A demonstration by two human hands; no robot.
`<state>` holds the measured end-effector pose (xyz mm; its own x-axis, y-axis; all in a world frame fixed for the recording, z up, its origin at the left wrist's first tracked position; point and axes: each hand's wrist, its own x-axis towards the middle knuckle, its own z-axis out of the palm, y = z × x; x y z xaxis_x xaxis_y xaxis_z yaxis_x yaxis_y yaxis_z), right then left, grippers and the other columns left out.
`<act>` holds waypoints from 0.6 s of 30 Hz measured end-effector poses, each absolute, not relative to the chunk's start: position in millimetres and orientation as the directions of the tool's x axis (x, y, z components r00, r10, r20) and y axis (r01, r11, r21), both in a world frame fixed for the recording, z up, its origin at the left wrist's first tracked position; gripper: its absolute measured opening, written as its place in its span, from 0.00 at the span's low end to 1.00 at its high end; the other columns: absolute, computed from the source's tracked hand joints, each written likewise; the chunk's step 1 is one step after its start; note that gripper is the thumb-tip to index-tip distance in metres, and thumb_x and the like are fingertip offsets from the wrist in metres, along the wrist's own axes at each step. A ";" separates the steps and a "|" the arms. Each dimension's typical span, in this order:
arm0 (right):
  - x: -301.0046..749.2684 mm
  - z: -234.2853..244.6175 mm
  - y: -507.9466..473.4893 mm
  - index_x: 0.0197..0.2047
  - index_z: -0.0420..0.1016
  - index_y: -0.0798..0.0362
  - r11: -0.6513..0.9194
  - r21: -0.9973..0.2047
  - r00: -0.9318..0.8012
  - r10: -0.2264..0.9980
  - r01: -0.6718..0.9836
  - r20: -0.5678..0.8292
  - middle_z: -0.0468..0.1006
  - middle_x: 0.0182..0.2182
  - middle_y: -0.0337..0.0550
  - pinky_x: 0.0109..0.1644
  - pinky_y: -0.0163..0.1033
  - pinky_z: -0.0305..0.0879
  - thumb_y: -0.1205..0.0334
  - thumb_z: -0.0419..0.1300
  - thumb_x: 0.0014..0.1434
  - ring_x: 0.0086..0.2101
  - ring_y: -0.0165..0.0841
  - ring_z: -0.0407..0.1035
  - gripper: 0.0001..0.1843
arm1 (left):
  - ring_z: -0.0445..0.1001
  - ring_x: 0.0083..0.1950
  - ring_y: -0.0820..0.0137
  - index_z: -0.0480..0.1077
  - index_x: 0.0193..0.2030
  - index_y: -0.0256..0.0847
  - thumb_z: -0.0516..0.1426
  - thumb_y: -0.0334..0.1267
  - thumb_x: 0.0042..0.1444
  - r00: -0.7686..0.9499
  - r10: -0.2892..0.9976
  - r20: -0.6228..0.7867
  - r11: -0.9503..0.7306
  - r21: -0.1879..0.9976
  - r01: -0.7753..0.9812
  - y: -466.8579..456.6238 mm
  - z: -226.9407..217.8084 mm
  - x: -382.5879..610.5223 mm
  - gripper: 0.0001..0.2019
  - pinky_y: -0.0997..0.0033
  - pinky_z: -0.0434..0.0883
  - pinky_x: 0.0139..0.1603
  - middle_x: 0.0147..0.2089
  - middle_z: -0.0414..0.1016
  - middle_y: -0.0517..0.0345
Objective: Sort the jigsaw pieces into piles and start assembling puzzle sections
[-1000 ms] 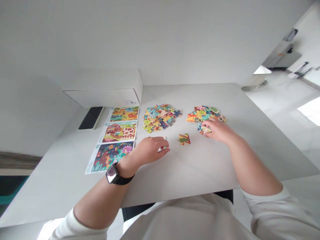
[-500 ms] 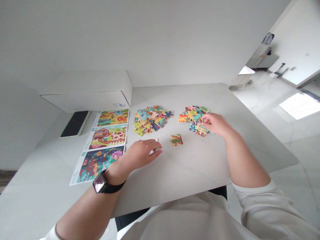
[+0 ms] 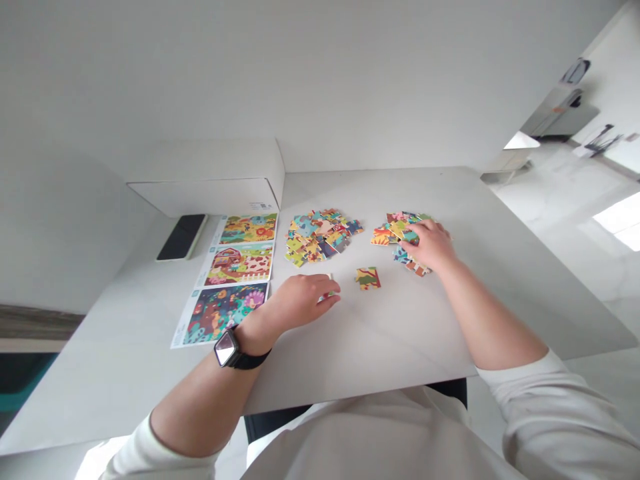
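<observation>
My left hand (image 3: pixel 305 300), wearing a watch, rests low over the table with its fingers curled around a puzzle piece (image 3: pixel 327 296); most of that piece is hidden. To its right, a single green, yellow and red puzzle piece (image 3: pixel 368 279) lies flat on the table. My right hand (image 3: pixel 431 245) is on the smaller pile of puzzle pieces (image 3: pixel 397 230), fingers apart, covering its right part. A larger pile of puzzle pieces (image 3: pixel 323 233) lies between the hands, farther back.
At the left lies a sheet with three printed pictures (image 3: pixel 240 263), partly under my left wrist. A phone (image 3: pixel 183 237) sits beside it, in front of a white box (image 3: pixel 210 193). The white table (image 3: pixel 390 347) meets a wall behind.
My right hand has shifted over the smaller pile and its fingers have spread from a pinch. The left hand keeps its place by the single piece. The whole view has swung slightly left.
</observation>
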<state>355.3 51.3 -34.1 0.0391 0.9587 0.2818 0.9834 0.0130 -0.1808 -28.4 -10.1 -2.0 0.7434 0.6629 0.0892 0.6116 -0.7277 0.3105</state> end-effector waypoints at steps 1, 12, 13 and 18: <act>356.6 -34.0 51.6 0.59 0.82 0.47 0.020 -0.193 0.039 0.954 0.981 0.296 0.77 0.59 0.56 0.66 0.63 0.66 0.50 0.68 0.62 0.60 0.58 0.70 0.24 | 0.84 0.48 0.62 0.80 0.52 0.47 0.54 0.45 0.74 0.742 0.664 0.087 -0.726 0.310 0.613 -10.3 -1.3 -27.9 0.13 0.66 0.73 0.45 0.50 0.86 0.54; 368.6 -18.3 53.8 0.45 0.80 0.49 0.146 -0.483 0.165 0.823 0.863 0.544 0.81 0.48 0.53 0.61 0.54 0.72 0.51 0.68 0.62 0.50 0.49 0.76 0.12 | 0.83 0.46 0.62 0.81 0.51 0.47 0.55 0.45 0.74 0.740 0.669 0.064 -0.716 0.323 0.619 -11.0 1.8 -26.1 0.13 0.66 0.72 0.42 0.48 0.85 0.53; 369.2 -16.0 54.0 0.41 0.80 0.48 0.159 -0.502 0.189 0.797 0.850 0.573 0.81 0.47 0.53 0.61 0.54 0.72 0.51 0.68 0.62 0.50 0.48 0.77 0.11 | 0.83 0.45 0.62 0.81 0.51 0.47 0.55 0.45 0.73 0.740 0.669 0.068 -0.716 0.326 0.617 -10.8 1.2 -26.4 0.13 0.66 0.72 0.42 0.48 0.85 0.53; 366.2 -1.4 51.7 0.34 0.78 0.48 0.232 -0.791 0.422 0.743 0.567 0.520 0.77 0.33 0.43 0.45 0.49 0.76 0.45 0.69 0.59 0.35 0.40 0.74 0.16 | 0.83 0.45 0.63 0.81 0.52 0.48 0.54 0.44 0.74 0.743 0.663 0.093 -0.723 0.336 0.603 -8.9 -3.4 -27.8 0.13 0.67 0.72 0.42 0.48 0.85 0.53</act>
<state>366.2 51.7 -1.4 0.4221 0.7427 0.5198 0.5665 0.2315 -0.7909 -27.8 -8.9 -3.4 0.7429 0.6629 0.0926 0.6034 -0.7232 0.3361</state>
